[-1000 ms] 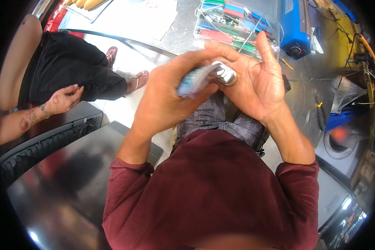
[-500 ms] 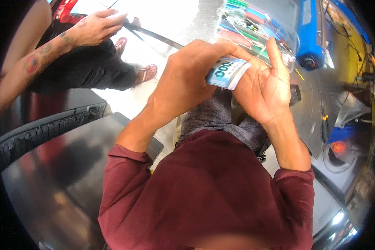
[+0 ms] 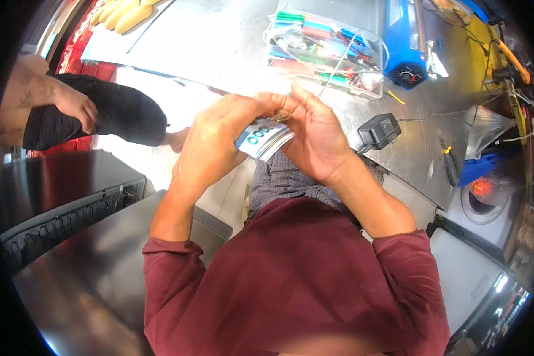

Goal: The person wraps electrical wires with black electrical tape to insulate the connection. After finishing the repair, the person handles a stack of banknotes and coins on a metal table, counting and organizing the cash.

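A folded wad of blue-and-white banknotes (image 3: 258, 140) is held between my two hands, above my lap. My left hand (image 3: 210, 136) is closed round the wad, fingers over its far side. My right hand (image 3: 320, 133) is cupped, palm up toward me. Its bent fingers meet the left fingertips at the wad's far end, where a few yellowish note edges show. The right thumb stands away from the notes. Part of the wad is hidden by the left hand and fingers.
Beyond my hands, a clear plastic box (image 3: 371, 90) of coloured tubes stands on the metal bench (image 3: 418, 139). Nearby are a blue device (image 3: 406, 56), a black power adapter (image 3: 380, 130) and pliers (image 3: 449, 163). At left, a person's hand (image 3: 79, 110) is near their dark-clad leg.
My hands and the wad sit further left in view, as the view has shifted. My right fingers are more curled at the notes. The other person's hand has drawn back toward their leg.
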Demonstrator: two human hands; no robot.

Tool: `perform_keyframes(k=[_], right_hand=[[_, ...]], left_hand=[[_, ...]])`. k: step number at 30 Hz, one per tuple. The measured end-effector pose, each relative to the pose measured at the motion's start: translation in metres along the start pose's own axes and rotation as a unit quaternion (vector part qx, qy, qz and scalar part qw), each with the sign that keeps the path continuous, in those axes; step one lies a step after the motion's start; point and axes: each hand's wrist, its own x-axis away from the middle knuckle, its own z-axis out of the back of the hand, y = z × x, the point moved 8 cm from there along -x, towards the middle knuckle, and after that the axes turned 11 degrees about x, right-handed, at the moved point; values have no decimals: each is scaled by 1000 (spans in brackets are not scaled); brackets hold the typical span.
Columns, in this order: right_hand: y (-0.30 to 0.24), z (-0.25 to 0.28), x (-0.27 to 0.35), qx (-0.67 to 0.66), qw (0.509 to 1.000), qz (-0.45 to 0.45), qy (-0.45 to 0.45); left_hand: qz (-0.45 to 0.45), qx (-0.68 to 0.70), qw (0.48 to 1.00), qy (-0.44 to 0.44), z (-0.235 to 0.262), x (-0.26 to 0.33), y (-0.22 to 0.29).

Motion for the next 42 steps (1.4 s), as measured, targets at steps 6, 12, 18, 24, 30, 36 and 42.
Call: perform_keyframes(k=[6,12,18,24,30,36,42], right_hand=[[0,8,8,12,999,26,35],[-2,14,15,1,997,23,71],[2,14,18,-18,996,13,90],[2,7,14,-13,998,24,58],[10,-4,8,-16,999,29,29],[17,-11,-4,20,997,70,38],[27,-11,-15,77,990,98,59]], left_hand=[[25,27,999,19,-2,-1,3],[38,60,997,30,-6,1,-1],[15,48,998,23,-3,3,6],[1,27,999,33,1,8,6],[-24,25,997,74,13,7,13],[0,-22,995,99,24,15,0],[-14,-19,990,142,31,29,-19]])
